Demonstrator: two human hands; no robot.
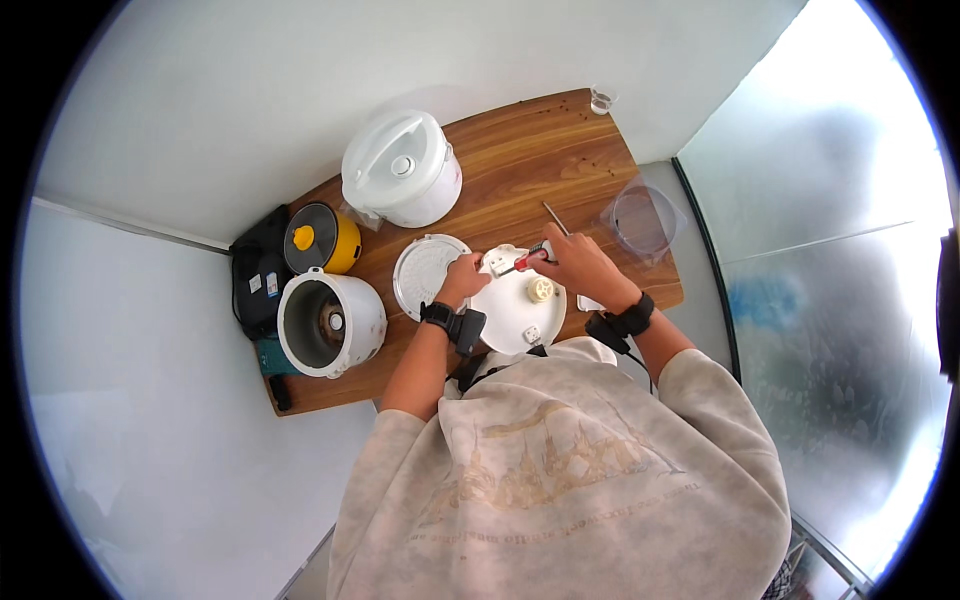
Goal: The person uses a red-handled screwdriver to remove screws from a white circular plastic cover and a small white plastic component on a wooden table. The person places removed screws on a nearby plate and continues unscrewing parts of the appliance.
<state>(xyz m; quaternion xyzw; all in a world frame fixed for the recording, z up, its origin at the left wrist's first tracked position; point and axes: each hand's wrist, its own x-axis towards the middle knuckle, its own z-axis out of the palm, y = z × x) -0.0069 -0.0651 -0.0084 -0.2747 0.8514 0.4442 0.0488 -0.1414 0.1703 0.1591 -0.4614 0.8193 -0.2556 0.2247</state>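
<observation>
White pot, open, is standing near the table's left edge; a brownish, pale-centred disc is showing at its bottom. White cooker, lidded, is standing along the far edge. Yellow pot, dark-lidded, is standing between it and a black case. Clear cup is sitting at the far right corner. Clear bowl is overlapping the right edge.

Perforated disc is lying just beside the left hand. Thin rod is pointing away beyond the right hand; contact unclear.

White round cover is lying toward the near edge, between both hands. Left grip is pinching its rim; right grip is closing round a red-handled screwdriver angled onto it.
</observation>
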